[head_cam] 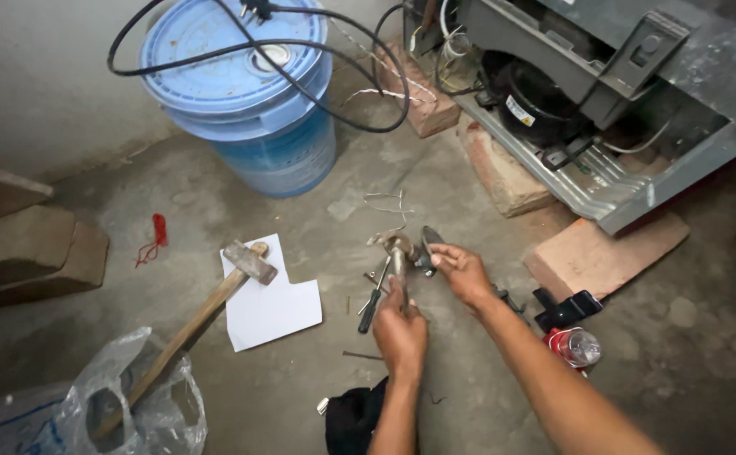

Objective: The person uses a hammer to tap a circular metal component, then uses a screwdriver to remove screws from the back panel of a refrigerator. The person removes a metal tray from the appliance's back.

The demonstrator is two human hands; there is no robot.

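metal tube | long axis runs away from person | left hand grips near end | right hand pinches dark tool

A dull metal pipe piece stands nearly upright above the concrete; dark pliers touch its top.

A blue bucket, a white paper sheet, red string and reddish-brown bricks on grey floor.

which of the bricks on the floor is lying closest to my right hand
The flat reddish brick just right of your right hand, under the metal unit's corner. The other two bricks lie farther back, toward the bucket.
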